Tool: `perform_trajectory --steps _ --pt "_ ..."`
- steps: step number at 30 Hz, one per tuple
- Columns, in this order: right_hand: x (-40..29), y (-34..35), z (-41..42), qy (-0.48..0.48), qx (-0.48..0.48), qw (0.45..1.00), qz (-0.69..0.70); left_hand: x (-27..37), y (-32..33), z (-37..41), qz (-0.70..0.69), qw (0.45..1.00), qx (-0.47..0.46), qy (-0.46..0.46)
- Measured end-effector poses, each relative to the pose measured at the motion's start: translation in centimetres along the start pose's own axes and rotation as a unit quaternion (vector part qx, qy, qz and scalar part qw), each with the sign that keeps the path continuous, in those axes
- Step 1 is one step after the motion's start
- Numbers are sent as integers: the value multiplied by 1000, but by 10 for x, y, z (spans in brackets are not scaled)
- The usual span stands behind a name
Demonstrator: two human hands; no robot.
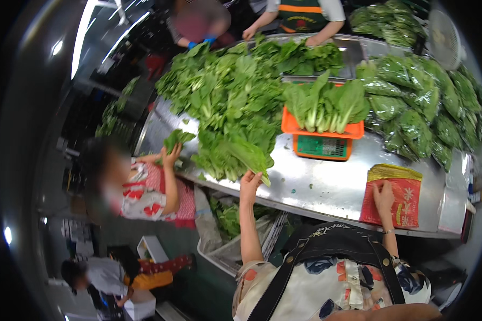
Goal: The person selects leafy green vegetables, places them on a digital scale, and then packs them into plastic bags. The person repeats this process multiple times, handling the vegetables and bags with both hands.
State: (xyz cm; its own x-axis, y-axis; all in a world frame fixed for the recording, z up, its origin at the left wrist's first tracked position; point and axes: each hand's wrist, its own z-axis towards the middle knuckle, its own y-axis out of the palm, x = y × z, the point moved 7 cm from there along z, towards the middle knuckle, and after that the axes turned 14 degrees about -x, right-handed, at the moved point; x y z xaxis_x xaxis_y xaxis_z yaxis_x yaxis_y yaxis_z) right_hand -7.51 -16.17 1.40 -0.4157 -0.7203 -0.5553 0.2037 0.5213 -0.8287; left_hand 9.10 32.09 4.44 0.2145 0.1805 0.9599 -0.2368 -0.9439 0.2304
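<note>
My left hand (250,181) grips the stem end of a head of leafy lettuce (247,154) at the front edge of a big pile of greens (229,96). Flat on the metal table lies a folded red and yellow plastic rice bag (407,196), and my right hand (383,196) rests on it with bent fingers. Whether those fingers pinch the bag is unclear. Between and beyond my hands stands an orange and green digital scale (322,147). Several lettuce heads (325,104) lie side by side in its orange tray (291,124).
Clear-bagged greens (409,104) are heaped at the right, near a fan (444,40). A co-worker (152,184) handles leaves at the table's left end; two others stand across the metal table (329,176). Below the near edge sits a white crate (225,254) with a sack of greens.
</note>
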Motion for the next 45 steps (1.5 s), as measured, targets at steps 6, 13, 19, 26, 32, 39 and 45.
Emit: perform_trajectory --steps 6,13,19,26,32,39,45 --pt "3 14 -2 -4 -29 999 -20 97 158 82 147 980 -89 102" --pt "-3 16 3 -5 -82 997 -10 61 231 177 507 854 -29 113" --pt "9 5 -1 -37 -89 995 11 89 195 137 389 908 18 153" --pt "10 -9 5 7 -121 993 -13 71 47 103 183 969 127 109" --pt "-4 0 -6 -55 -78 987 -128 43 6 94 110 982 137 76" --pt "-11 -11 -16 -240 -177 944 -143 24 37 127 108 991 66 34" --pt "-9 -4 22 -158 -241 955 -70 21 63 162 156 987 11 18"
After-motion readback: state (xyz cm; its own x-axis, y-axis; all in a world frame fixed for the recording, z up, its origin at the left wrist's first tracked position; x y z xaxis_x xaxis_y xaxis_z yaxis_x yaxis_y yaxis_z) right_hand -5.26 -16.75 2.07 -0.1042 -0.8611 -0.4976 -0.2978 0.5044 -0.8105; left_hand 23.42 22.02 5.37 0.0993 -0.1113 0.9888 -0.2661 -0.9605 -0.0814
